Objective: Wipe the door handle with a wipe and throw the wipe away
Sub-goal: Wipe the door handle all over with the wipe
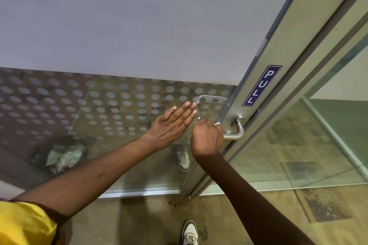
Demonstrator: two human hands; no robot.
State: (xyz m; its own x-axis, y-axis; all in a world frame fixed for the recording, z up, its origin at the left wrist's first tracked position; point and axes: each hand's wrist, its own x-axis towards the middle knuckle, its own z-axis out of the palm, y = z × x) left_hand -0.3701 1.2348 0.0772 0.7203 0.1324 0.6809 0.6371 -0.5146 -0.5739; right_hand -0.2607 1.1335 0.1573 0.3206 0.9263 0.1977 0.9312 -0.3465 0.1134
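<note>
A silver lever door handle point(237, 132) sticks out from the metal frame of a glass door. My right hand point(207, 138) is closed around the handle's free end, and a scrap of white wipe point(217, 124) shows above the knuckles. Most of the wipe is hidden inside the fist. My left hand point(173, 123) lies flat against the glass just left of the handle, fingers straight and together, holding nothing. A second handle point(212, 97) on the far side shows through the glass.
A blue PULL sticker point(260, 86) sits on the door frame above the handle. The glass point(119, 103) carries frosted dots below a frosted panel. A bin with a green liner point(63, 154) shows through the glass at lower left. My shoe point(190, 232) stands on the tiled floor.
</note>
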